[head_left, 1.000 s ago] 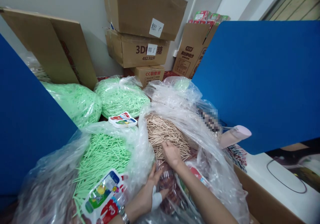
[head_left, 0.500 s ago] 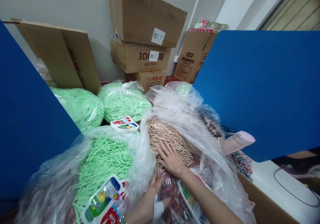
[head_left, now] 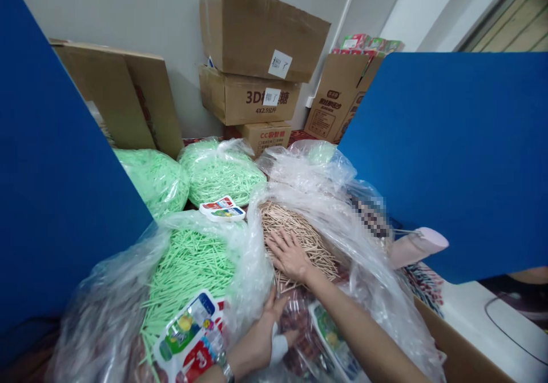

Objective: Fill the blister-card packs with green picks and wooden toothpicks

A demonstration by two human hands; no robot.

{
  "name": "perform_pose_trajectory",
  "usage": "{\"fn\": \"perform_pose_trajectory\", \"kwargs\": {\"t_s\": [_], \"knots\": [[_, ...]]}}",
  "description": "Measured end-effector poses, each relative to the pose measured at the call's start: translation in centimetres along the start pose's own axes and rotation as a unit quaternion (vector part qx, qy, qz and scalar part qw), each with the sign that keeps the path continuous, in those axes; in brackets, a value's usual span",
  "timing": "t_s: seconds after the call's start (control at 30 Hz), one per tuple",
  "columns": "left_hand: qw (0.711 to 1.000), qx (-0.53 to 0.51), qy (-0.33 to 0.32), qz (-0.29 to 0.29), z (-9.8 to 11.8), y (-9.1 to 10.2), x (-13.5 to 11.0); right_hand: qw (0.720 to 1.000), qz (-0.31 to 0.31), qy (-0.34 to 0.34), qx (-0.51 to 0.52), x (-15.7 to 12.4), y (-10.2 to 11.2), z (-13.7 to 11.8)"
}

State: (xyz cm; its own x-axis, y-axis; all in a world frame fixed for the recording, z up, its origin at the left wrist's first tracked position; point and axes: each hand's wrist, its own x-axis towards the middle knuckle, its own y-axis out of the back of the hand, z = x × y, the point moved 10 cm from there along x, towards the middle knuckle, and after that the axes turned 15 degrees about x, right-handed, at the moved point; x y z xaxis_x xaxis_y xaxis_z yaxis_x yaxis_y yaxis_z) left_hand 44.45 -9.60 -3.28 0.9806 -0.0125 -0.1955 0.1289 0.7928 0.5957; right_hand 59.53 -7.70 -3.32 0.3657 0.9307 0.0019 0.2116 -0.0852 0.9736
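Note:
My right hand (head_left: pixel 291 254) lies flat with fingers spread on a heap of tan wooden sticks (head_left: pixel 295 229) inside an open clear plastic bag (head_left: pixel 342 217). My left hand (head_left: pixel 263 331), with a white bandage on one finger, grips the edge of the plastic between the tan sticks and a bag of green sticks (head_left: pixel 188 263). Printed red and green packets (head_left: pixel 190 337) lie on the green-stick bag by my left wrist. More packaged items (head_left: pixel 329 337) sit under my right forearm.
Two more bags of green sticks (head_left: pixel 220 169) lie behind, with a small printed packet (head_left: pixel 222 209) between them. Stacked cardboard boxes (head_left: pixel 257 57) stand against the wall. Blue panels (head_left: pixel 454 154) rise at left and right. A pink handle (head_left: pixel 417 246) pokes out at right.
My right hand went from curled fingers over the tan sticks to flat and spread on them, sliding slightly left. The view shifted a little to the left. My left hand kept its grip.

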Motion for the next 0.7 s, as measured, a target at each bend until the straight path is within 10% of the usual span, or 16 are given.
{"fn": "perform_pose_trajectory", "kwargs": {"t_s": [0.3,0.5,0.7], "knots": [[0.946,0.081,-0.311,0.047,12.3,3.1,-6.2,0.971,0.14,0.052,0.187,-1.6,6.2,-9.0],[0.884,0.236,-0.261,0.307,9.3,8.2,-12.5,0.992,0.041,0.095,0.075,-4.6,0.9,-11.2],[0.951,0.228,-0.137,0.159,3.6,5.6,-13.9,0.999,-0.028,0.024,0.009,-4.6,2.2,-10.5]]}}
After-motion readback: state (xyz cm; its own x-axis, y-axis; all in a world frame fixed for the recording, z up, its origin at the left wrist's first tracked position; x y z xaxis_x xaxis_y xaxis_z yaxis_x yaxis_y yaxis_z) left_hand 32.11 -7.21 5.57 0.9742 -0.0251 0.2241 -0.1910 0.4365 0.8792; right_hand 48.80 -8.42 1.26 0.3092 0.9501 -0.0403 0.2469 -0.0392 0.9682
